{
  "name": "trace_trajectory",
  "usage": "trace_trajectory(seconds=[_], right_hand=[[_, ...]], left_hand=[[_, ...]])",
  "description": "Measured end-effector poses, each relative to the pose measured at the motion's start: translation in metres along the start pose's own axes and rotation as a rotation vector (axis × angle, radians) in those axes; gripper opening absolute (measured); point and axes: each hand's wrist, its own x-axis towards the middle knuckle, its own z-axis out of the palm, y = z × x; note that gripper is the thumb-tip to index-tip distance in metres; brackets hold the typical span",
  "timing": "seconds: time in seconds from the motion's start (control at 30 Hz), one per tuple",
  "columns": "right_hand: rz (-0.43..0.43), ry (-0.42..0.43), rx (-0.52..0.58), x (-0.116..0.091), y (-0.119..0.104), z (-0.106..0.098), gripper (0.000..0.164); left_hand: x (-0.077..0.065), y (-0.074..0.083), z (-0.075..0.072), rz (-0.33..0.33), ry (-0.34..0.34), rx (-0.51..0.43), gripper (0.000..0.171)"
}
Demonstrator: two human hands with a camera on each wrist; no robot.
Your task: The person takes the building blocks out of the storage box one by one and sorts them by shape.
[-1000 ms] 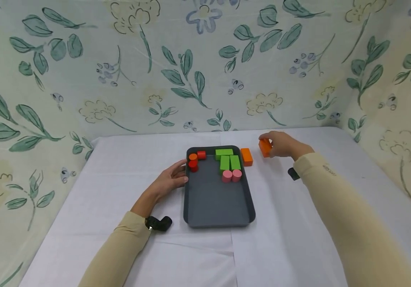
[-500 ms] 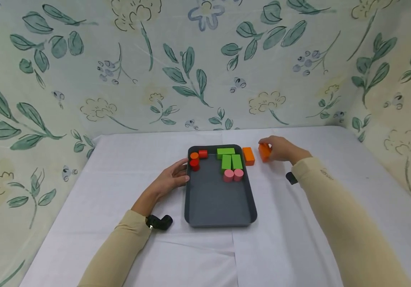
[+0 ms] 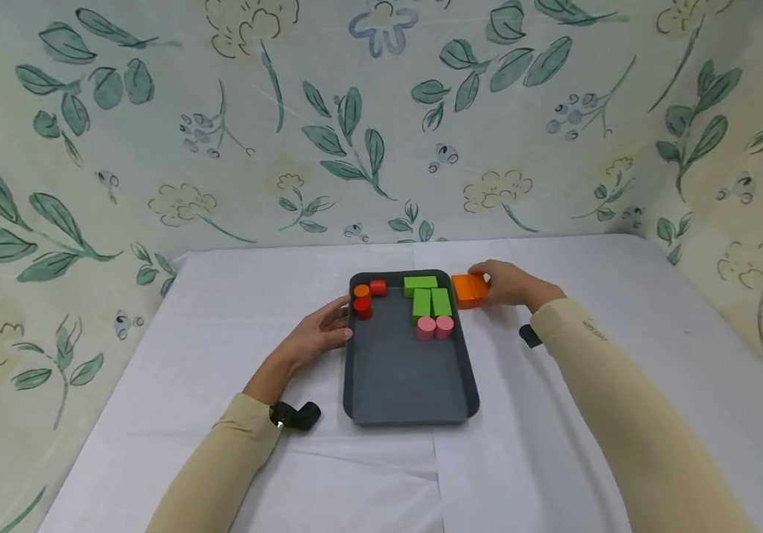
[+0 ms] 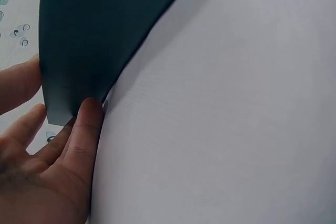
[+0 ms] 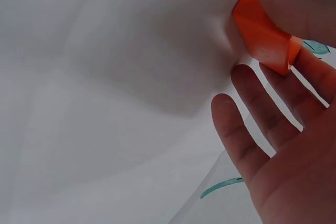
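My right hand (image 3: 513,283) pinches an orange block (image 3: 479,289) between thumb and fingers. This block stands right beside a second orange block (image 3: 463,292), just outside the tray's right side near the back. In the right wrist view the thumb lies over the held block (image 5: 265,38), with two fingers stretched out free of it. My left hand (image 3: 317,333) rests its fingertips against the left side of a dark grey tray (image 3: 408,377). In the left wrist view those fingers touch the tray's outer wall (image 4: 89,40), loosely extended.
At the tray's back right lie several green blocks (image 3: 422,302), with two pink cylinders (image 3: 425,329) in front. Red cylinders (image 3: 362,308) and an orange-topped cylinder (image 3: 362,291) stand at its back left. A white cloth (image 3: 241,296) covers the table; floral fabric (image 3: 381,148) hangs behind.
My right hand has brought its orange block leftward, closing the gap to the other orange block. My left hand has stayed at the tray's side.
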Motion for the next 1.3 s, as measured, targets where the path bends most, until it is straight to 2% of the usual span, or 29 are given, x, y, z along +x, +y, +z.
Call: trace_trajectory(seconds=[0.37,0.53,0.63,0.7,0.8,0.93,1.13,1.3], right_hand=[[0.003,-0.013,0.024,-0.001,0.002,0.002,0.067],[0.001,-0.035,0.003,-0.001,0.001,-0.002,0.077],[-0.013,-0.019,-0.021,-0.007,-0.003,-0.01,0.081],[-0.049,0.017,-0.044,-0.013,-0.008,-0.017,0.078],[-0.126,0.104,-0.085,-0.024,-0.017,-0.026,0.065],[-0.22,0.197,-0.119,-0.039,-0.027,-0.027,0.05],[-0.356,0.199,-0.163,-0.055,-0.047,-0.014,0.043],[-0.394,0.211,-0.185,-0.055,-0.062,-0.003,0.04]], left_hand=[[0.001,0.0,0.0,-0.002,0.002,0.006,0.073],[0.002,0.0,0.0,0.007,-0.005,-0.02,0.073],[0.002,-0.001,0.0,0.014,-0.019,-0.02,0.073],[0.002,-0.001,0.0,0.017,-0.024,-0.017,0.073],[0.001,0.0,-0.001,0.014,-0.019,-0.02,0.073],[0.001,0.002,-0.001,0.012,-0.014,-0.021,0.073],[0.0,0.001,-0.001,0.001,-0.015,-0.017,0.073],[-0.001,0.003,-0.001,0.001,-0.009,-0.021,0.073]])
